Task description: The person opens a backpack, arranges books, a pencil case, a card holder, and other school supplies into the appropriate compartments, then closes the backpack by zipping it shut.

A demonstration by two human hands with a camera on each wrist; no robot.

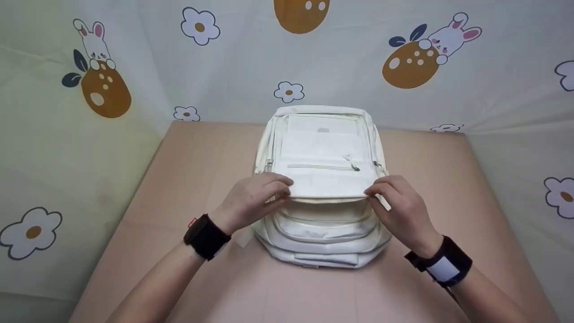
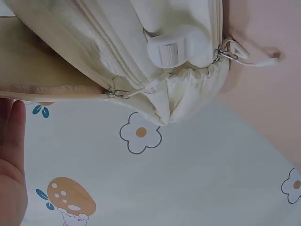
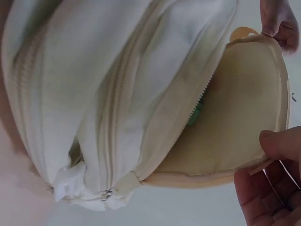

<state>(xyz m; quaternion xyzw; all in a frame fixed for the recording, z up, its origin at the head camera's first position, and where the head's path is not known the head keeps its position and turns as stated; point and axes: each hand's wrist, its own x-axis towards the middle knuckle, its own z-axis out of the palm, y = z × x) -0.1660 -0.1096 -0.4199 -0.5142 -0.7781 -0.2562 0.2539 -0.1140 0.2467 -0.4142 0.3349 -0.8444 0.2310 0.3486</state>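
A cream-white backpack (image 1: 329,143) lies on the table with its front pocket unzipped. My left hand (image 1: 255,195) pinches one corner of the pocket's flap (image 1: 327,190), and my right hand (image 1: 403,208) pinches the opposite corner. Between them the flap is lifted away from the bag. In the right wrist view, thumb and fingers (image 3: 277,146) hold its zipper-lined edge, and the beige lining (image 3: 235,103) shows. Something green (image 3: 195,113) peeks out inside the pocket, mostly hidden. A zipper pull (image 2: 117,94) hangs at the end of the opening in the left wrist view.
The backpack rests on a pinkish-tan table (image 1: 197,152). White cloth (image 1: 242,58) printed with flowers and rabbits surrounds the table at the back and sides. A white buckle (image 2: 171,49) and a drawstring cord (image 2: 263,61) are on the bag's side.
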